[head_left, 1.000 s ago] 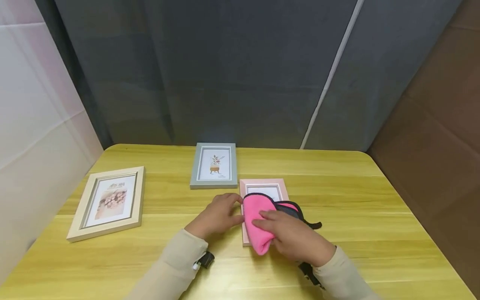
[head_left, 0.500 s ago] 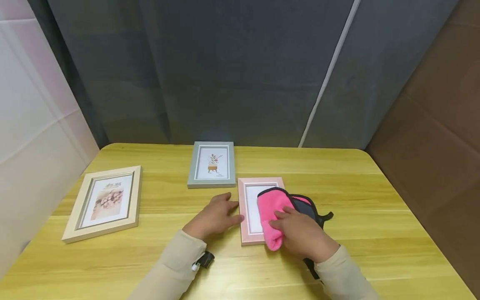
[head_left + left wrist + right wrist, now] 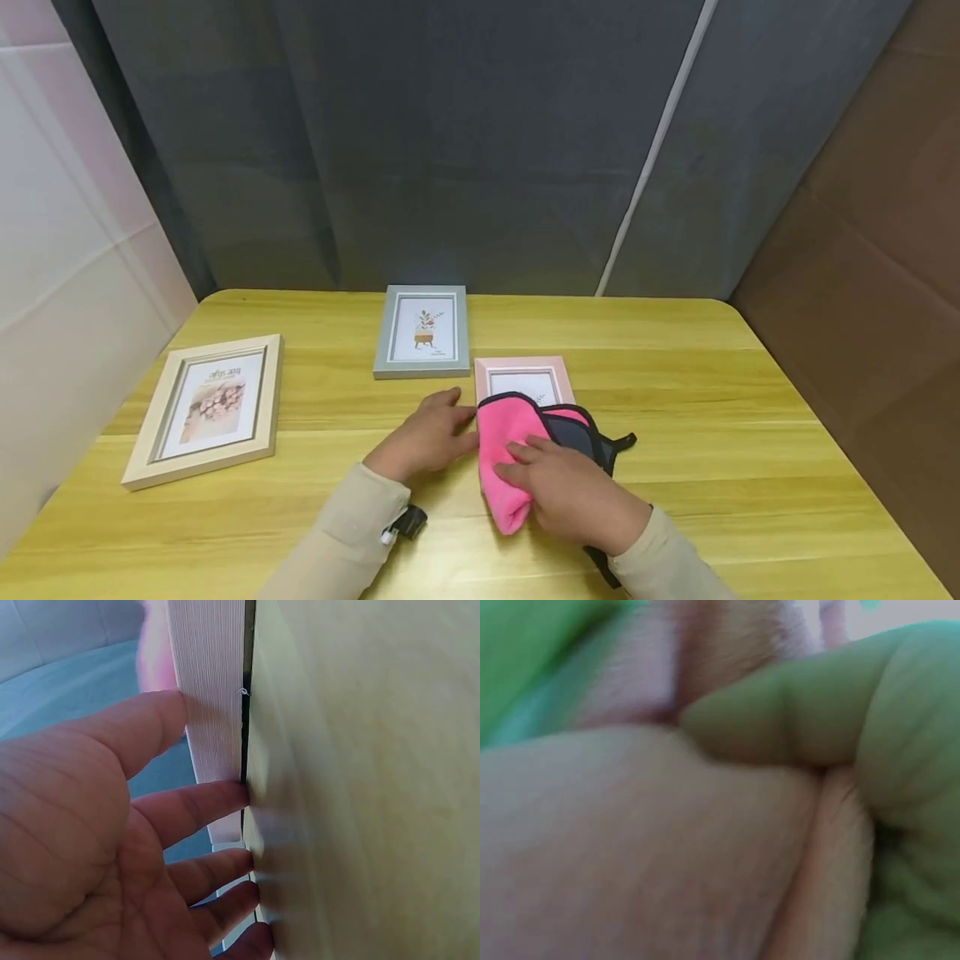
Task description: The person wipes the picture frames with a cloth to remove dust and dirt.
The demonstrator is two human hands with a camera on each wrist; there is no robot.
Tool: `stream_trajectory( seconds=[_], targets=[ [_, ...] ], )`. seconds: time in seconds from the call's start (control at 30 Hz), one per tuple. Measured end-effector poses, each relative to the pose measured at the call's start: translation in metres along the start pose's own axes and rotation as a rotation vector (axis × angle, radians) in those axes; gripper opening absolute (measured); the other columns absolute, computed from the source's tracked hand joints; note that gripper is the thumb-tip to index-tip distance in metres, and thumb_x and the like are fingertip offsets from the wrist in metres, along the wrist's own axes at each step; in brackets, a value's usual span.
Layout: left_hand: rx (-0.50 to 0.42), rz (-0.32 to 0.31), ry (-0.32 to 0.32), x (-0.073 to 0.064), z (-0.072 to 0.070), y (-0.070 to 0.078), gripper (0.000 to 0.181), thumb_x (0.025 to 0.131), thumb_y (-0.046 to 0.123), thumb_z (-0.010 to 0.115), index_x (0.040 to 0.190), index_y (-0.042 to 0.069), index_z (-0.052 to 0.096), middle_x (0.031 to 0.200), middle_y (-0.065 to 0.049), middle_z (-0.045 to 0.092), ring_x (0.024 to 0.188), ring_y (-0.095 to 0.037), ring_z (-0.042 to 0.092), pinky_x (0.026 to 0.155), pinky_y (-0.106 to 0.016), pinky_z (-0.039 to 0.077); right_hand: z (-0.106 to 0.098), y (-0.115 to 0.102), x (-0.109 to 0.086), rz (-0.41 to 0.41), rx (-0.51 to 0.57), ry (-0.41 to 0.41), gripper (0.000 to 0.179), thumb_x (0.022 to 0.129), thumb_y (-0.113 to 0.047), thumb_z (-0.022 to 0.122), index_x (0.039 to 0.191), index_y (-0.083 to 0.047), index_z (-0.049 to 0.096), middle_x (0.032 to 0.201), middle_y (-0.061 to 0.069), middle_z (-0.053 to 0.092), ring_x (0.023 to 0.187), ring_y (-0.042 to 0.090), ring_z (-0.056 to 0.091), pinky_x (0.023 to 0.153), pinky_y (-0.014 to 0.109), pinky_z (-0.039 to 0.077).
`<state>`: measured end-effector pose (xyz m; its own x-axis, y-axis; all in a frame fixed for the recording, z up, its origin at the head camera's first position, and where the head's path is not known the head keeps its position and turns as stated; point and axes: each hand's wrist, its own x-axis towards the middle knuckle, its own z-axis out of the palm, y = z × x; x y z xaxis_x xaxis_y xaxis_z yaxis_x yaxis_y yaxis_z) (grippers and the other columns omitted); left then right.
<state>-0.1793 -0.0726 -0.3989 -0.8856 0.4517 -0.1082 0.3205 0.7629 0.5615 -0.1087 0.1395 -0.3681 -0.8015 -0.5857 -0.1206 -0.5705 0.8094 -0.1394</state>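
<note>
A pink photo frame (image 3: 519, 364) lies flat on the table, its lower part hidden under a folded pink and grey cleaning cloth (image 3: 504, 433) with black trim and a loop. My right hand (image 3: 573, 492) holds the cloth down over the frame, fingers spread on the pink side. The right wrist view is a blurred close-up of thumb and folded cloth. At the frame's left side rests my left hand (image 3: 423, 437). In the left wrist view, its fairly straight fingers touch the frame's side edge (image 3: 210, 690), fingertips at the table.
A grey-blue photo frame (image 3: 384, 333) with a plant picture lies just behind, to the left of the pink one. Farther left is a larger cream photo frame (image 3: 270, 400). The wooden table (image 3: 712, 375) ends at a dark curtain (image 3: 465, 150).
The cloth in my right hand slid right, baring most of the pink frame's left half, then came back left and nearer, covering its lower part. My left hand stayed at the frame's left edge.
</note>
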Motion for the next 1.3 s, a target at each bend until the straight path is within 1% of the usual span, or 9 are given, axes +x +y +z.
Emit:
stream_trajectory(
  seconds=[0.13, 0.2, 0.57, 0.7, 0.87, 0.93, 1.13, 1.2, 1.3],
  targets=[
    [-0.001, -0.007, -0.004, 0.001, 0.0, 0.001, 0.053, 0.097, 0.036, 0.063, 0.139, 0.004, 0.058, 0.155, -0.025, 0.032, 0.144, -0.042, 0.026, 0.114, -0.054, 0.027, -0.006, 0.012, -0.005, 0.178, -0.032, -0.003, 0.034, 0.087, -0.002, 0.064, 0.116, -0.016, 0.075, 0.128, 0.01, 0.066, 0.128, 0.033, 0.053, 0.104, 0.048, 0.043],
    [0.004, -0.012, -0.007, 0.002, 0.001, 0.001, 0.055, 0.097, 0.037, 0.063, 0.139, 0.004, 0.057, 0.155, -0.025, 0.032, 0.144, -0.042, 0.026, 0.114, -0.055, 0.026, -0.007, 0.019, -0.005, 0.207, -0.035, 0.009, 0.029, 0.088, -0.001, 0.064, 0.11, -0.014, 0.077, 0.124, 0.01, 0.068, 0.127, 0.033, 0.054, 0.103, 0.048, 0.044],
    [0.004, 0.002, 0.007, 0.0, -0.001, 0.0, 0.049, 0.096, 0.033, 0.063, 0.134, 0.001, 0.061, 0.152, -0.028, 0.035, 0.143, -0.044, 0.027, 0.113, -0.056, 0.028, -0.002, -0.002, 0.002, -0.089, 0.075, -0.008, 0.051, 0.088, 0.001, 0.061, 0.135, -0.017, 0.064, 0.142, 0.011, 0.055, 0.133, 0.036, 0.048, 0.109, 0.046, 0.038],
    [-0.003, -0.015, -0.002, 0.001, 0.0, 0.0, 0.052, 0.096, 0.036, 0.063, 0.137, 0.003, 0.059, 0.154, -0.026, 0.033, 0.144, -0.042, 0.026, 0.113, -0.055, 0.027, -0.004, 0.001, -0.003, 0.036, 0.011, -0.009, 0.045, 0.086, -0.001, 0.063, 0.127, -0.019, 0.07, 0.137, 0.009, 0.06, 0.131, 0.035, 0.051, 0.106, 0.047, 0.041],
    [0.0, -0.018, -0.006, 0.001, 0.001, 0.0, 0.055, 0.097, 0.037, 0.064, 0.139, 0.003, 0.057, 0.155, -0.026, 0.033, 0.144, -0.042, 0.026, 0.114, -0.055, 0.026, -0.007, 0.01, -0.007, 0.204, -0.1, 0.042, 0.019, 0.083, -0.006, 0.07, 0.098, -0.016, 0.077, 0.111, 0.005, 0.07, 0.112, 0.031, 0.058, 0.096, 0.056, 0.045],
    [0.006, -0.017, -0.005, 0.0, 0.001, 0.0, 0.055, 0.097, 0.037, 0.063, 0.139, 0.002, 0.057, 0.155, -0.026, 0.033, 0.144, -0.042, 0.026, 0.114, -0.055, 0.025, -0.008, 0.011, -0.006, 0.17, -0.086, 0.05, 0.022, 0.083, -0.005, 0.07, 0.1, -0.016, 0.078, 0.111, 0.006, 0.07, 0.112, 0.032, 0.059, 0.097, 0.055, 0.045],
    [0.011, 0.007, 0.016, -0.001, -0.001, 0.0, 0.048, 0.096, 0.034, 0.064, 0.134, 0.004, 0.063, 0.15, -0.029, 0.038, 0.142, -0.044, 0.029, 0.113, -0.056, 0.028, -0.006, 0.002, 0.0, -0.102, 0.12, 0.011, 0.048, 0.087, 0.005, 0.06, 0.129, -0.016, 0.069, 0.137, 0.009, 0.06, 0.131, 0.029, 0.051, 0.109, 0.042, 0.038],
    [0.016, 0.015, 0.017, 0.0, -0.001, 0.0, 0.047, 0.097, 0.034, 0.064, 0.133, 0.004, 0.064, 0.149, -0.029, 0.039, 0.142, -0.045, 0.029, 0.112, -0.056, 0.029, -0.005, 0.0, 0.0, -0.113, 0.129, -0.003, 0.048, 0.087, 0.003, 0.059, 0.13, -0.017, 0.068, 0.14, 0.008, 0.058, 0.134, 0.029, 0.048, 0.11, 0.041, 0.037],
    [0.015, 0.002, 0.006, 0.0, -0.001, 0.002, 0.05, 0.097, 0.035, 0.064, 0.135, 0.003, 0.061, 0.152, -0.028, 0.036, 0.143, -0.043, 0.028, 0.113, -0.056, 0.028, -0.005, 0.004, -0.002, -0.023, 0.09, -0.016, 0.044, 0.087, 0.0, 0.06, 0.127, -0.017, 0.07, 0.139, 0.006, 0.059, 0.134, 0.031, 0.048, 0.11, 0.044, 0.037]
  ],
)
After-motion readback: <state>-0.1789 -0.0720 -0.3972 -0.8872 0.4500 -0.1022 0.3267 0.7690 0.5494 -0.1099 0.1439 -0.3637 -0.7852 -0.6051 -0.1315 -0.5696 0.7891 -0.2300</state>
